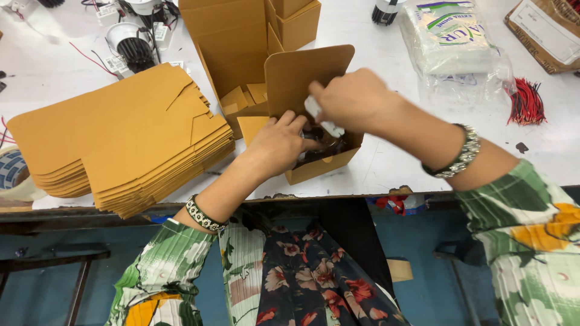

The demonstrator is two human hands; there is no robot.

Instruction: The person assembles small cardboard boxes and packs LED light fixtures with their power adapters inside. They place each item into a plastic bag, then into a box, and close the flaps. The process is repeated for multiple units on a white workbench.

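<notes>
Both hands work inside one open small cardboard box [320, 164] at the table's [386, 163] near edge. Left hand [277, 143] curls loosely, fingers on the dark object [323, 143] in the box. Right hand [353, 99] is closed, pinching a small white part [319, 115] just above that object. One stack of flat box blanks [121, 139] lies left. Two finished boxes [296, 21] stand behind. One plastic bag [450, 42], one red wire bundle [527, 101] sit right.
</notes>
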